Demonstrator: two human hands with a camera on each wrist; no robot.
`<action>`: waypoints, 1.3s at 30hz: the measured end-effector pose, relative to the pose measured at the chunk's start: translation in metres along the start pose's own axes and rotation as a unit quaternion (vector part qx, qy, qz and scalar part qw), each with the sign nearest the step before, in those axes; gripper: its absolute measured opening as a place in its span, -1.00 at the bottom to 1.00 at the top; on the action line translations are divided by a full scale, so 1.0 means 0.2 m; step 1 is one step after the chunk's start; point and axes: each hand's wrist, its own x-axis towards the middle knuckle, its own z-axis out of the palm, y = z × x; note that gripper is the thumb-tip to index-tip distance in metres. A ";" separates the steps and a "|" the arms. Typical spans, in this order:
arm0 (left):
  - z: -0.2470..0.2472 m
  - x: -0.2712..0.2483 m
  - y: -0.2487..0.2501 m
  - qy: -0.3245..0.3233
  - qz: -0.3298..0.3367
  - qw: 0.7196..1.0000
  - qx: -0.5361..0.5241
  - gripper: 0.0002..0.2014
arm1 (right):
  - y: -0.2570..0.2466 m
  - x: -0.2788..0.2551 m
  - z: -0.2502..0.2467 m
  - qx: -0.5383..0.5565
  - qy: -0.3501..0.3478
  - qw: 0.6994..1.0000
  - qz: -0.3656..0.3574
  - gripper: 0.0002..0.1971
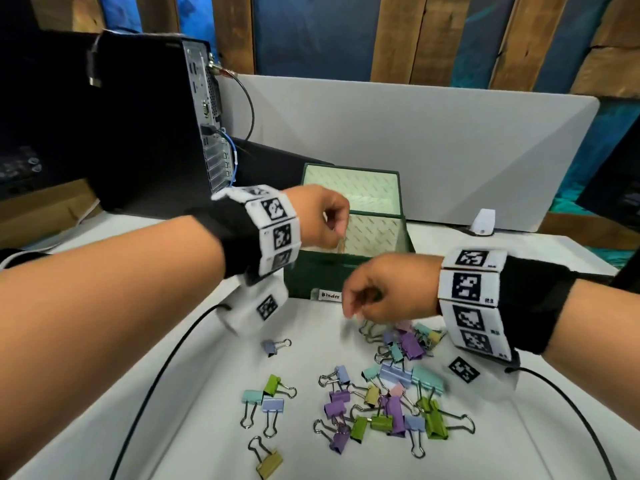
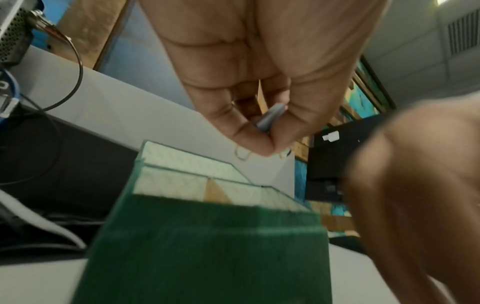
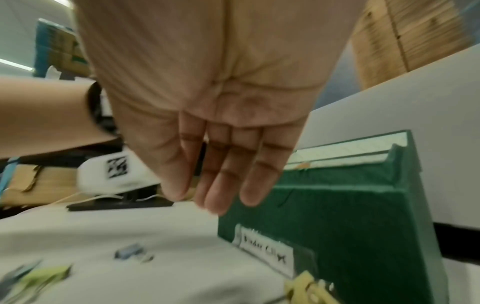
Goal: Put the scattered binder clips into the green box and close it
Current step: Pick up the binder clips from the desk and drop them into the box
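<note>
Head view: left hand (image 1: 317,216) poised over the open green box (image 1: 349,271) near the desk's (image 1: 194,375) far edge; binder clips (image 1: 381,403) lie scattered toward the near edge.
Left wrist view: fingertips (image 2: 255,142) pinch a grey-blue clip (image 2: 270,119), apparently for dropping.
Right wrist view: right hand (image 3: 215,115), fingers straight and empty, reaches toward the pile.

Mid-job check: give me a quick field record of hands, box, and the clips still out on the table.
left hand: pinches a grey-blue binder clip above the green box
right hand: fingers straight, holds nothing, low over the clips beside the box front
green box: lid open, pale lining visible, label on front
box contents: cannot tell
scattered clips: many still on the white table, mixed colours
task stage: loading under way, box not yet closed
</note>
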 end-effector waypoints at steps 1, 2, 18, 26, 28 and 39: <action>-0.01 0.05 0.02 0.008 0.000 1.000 -0.012 -0.80 | -0.01 0.00 0.02 -0.012 -0.033 0.999 -0.003 -0.79; -0.01 0.09 0.03 0.008 0.000 1.000 -0.017 -0.80 | -0.01 0.01 0.04 -0.022 -0.053 0.998 -0.002 -0.77; 0.08 -0.02 -0.05 -0.054 -0.013 0.997 -0.046 -0.73 | -0.06 0.00 0.14 -0.019 -0.136 0.990 -0.043 -0.59; 0.14 -0.44 -0.15 -0.307 -0.057 0.944 0.106 -0.55 | -0.08 0.06 0.19 -0.071 -0.120 0.989 -0.046 -0.73; 0.15 -0.48 -0.15 -0.315 -0.049 0.942 0.105 -0.53 | -0.08 0.08 0.20 -0.075 -0.109 0.990 -0.050 -0.79; 0.18 -0.54 -0.14 -0.330 -0.001 0.940 0.082 -0.46 | -0.14 0.00 0.17 -0.029 -0.161 0.986 -0.043 -0.62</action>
